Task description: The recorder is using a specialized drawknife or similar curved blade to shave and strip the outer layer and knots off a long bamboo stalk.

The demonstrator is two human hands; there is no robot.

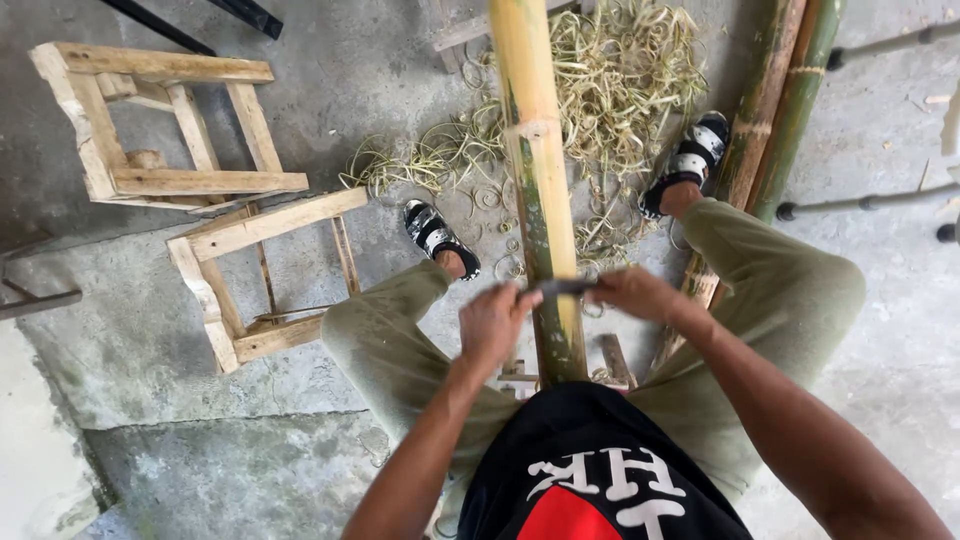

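Note:
A long bamboo pole (535, 150) runs from between my knees away to the top of the view; its skin is partly scraped to pale yellow, with green left on one side. A dark metal blade (562, 287) lies across the pole. My left hand (495, 322) grips the blade's left end and my right hand (640, 294) grips its right end. Both hands sit close against the pole, just above my lap.
A heap of curled bamboo shavings (610, 90) lies on the concrete floor past my sandalled feet (440, 238). Two wooden frames (160, 120) stand at the left. More green bamboo poles (785, 100) lie at the right.

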